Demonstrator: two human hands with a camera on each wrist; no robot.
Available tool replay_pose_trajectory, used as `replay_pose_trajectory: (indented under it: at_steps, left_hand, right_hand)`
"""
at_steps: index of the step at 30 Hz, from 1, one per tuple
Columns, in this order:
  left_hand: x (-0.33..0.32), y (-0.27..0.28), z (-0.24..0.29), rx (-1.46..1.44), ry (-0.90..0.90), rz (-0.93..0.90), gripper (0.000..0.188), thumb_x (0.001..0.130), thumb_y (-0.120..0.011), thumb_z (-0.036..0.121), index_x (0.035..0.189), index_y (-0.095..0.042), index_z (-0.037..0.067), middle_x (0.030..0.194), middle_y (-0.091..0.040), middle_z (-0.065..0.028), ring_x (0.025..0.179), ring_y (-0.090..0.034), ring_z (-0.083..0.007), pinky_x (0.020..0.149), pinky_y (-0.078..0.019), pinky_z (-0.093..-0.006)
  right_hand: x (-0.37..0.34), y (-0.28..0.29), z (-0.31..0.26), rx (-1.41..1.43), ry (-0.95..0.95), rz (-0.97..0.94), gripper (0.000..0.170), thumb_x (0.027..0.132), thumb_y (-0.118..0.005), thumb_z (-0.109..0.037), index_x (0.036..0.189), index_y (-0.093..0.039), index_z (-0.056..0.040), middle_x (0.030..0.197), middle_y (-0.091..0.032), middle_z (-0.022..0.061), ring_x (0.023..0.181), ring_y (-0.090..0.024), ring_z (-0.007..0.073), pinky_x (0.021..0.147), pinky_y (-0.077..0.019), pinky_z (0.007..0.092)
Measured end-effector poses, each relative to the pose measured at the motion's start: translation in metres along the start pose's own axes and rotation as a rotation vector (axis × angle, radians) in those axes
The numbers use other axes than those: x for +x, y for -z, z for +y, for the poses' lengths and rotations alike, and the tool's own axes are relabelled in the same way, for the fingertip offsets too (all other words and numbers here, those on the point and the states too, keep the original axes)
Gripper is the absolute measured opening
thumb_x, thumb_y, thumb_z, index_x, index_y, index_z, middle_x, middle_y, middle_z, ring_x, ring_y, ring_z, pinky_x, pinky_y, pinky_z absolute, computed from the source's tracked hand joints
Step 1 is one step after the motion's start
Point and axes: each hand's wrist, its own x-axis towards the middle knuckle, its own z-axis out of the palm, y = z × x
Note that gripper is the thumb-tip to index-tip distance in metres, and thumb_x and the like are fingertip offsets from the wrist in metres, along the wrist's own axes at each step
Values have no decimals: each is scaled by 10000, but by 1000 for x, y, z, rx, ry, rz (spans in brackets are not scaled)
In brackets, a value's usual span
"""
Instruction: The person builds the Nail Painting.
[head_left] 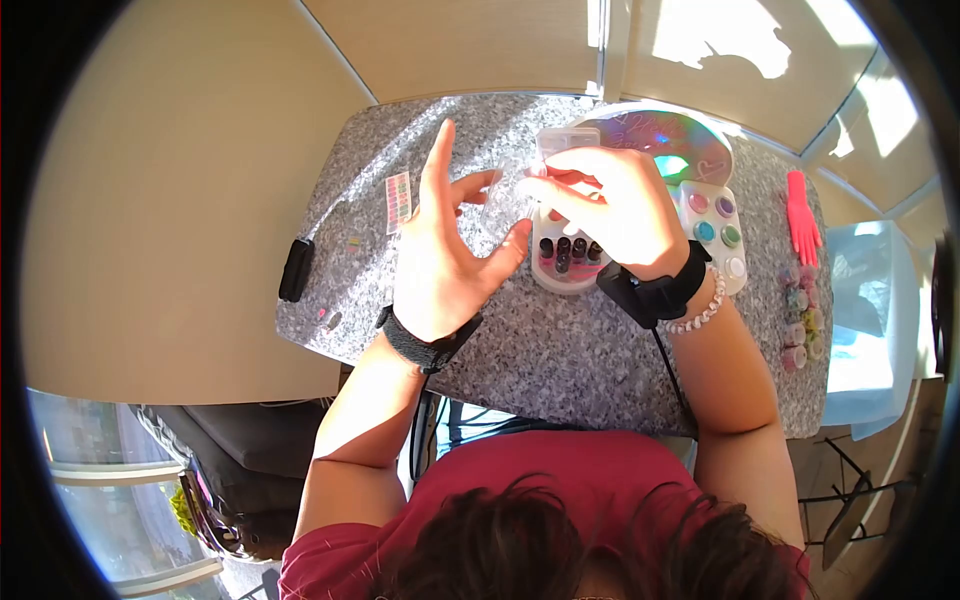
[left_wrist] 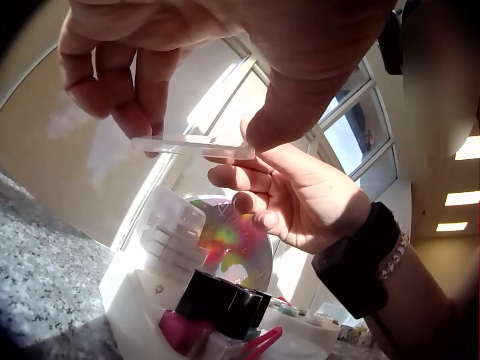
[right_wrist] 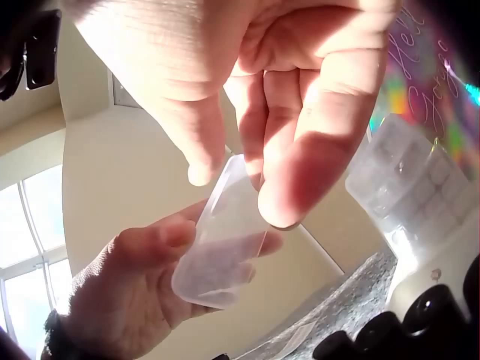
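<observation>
A thin clear plastic piece (head_left: 504, 203) with rounded corners is held up above the table. My left hand (head_left: 440, 268) grips it by the edges, with the thumb at one side and fingers at the other, as the left wrist view shows on the piece (left_wrist: 187, 145). In the right wrist view, my right hand (right_wrist: 300, 97) is at the upper end of the piece (right_wrist: 217, 255), thumb and index finger apart; whether a finger touches it I cannot tell. Below the hands sits an open white kit (head_left: 570, 285) with several black-capped bottles (head_left: 563, 250).
A clear compartment box (head_left: 567, 137) stands by the kit's holographic lid (head_left: 690, 145). Right of it are round pots (head_left: 705, 232), a pink hand-shaped item (head_left: 799, 215) and stacked small jars (head_left: 795, 333). Leftward lie a sticker sheet (head_left: 398, 203) and a black object (head_left: 296, 270).
</observation>
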Motion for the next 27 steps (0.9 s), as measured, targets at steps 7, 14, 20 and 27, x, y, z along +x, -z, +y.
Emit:
replay_pose_trajectory:
  at_steps: [7, 14, 20, 27]
  left_hand:
    - [17, 17, -39, 494, 20, 67, 970, 835, -909, 352, 1637, -416, 117, 1375, -722, -131, 1219, -689, -347, 1107, -452, -557]
    - [15, 45, -120, 903, 588, -210, 913, 882, -787, 620, 1594, -500, 127, 1415, -711, -183, 1291, -684, -362, 1089, -495, -524]
    - [2, 35, -154, 891, 531, -205, 822, 875, -821, 521, 1559, -542, 159, 1349, -758, -121, 1217, -723, -352, 1097, -472, -539]
    - [-4, 36, -162, 725, 455, -91, 561, 917, -803, 295, 1439, -631, 184, 1191, -812, -54, 1086, -770, -304, 950, -581, -475]
  right_hand:
    - [9, 21, 27, 25, 5, 116, 202, 976, -785, -116, 1137, -770, 6, 961, -810, 96, 863, -767, 129, 779, -601, 286]
    - [11, 21, 60, -118, 106, 85, 195, 963, -731, -109, 1146, -762, -47, 944, -783, 152, 807, -770, 266, 746, -595, 352]
    - [9, 20, 60, -274, 175, 86, 216, 905, -709, -72, 1105, -787, -86, 1054, -761, 136, 939, -740, 314, 804, -593, 403]
    - [7, 18, 52, -363, 230, 40, 122, 893, -753, -84, 1011, -769, -57, 1035, -723, 94, 820, -717, 279, 742, -585, 359]
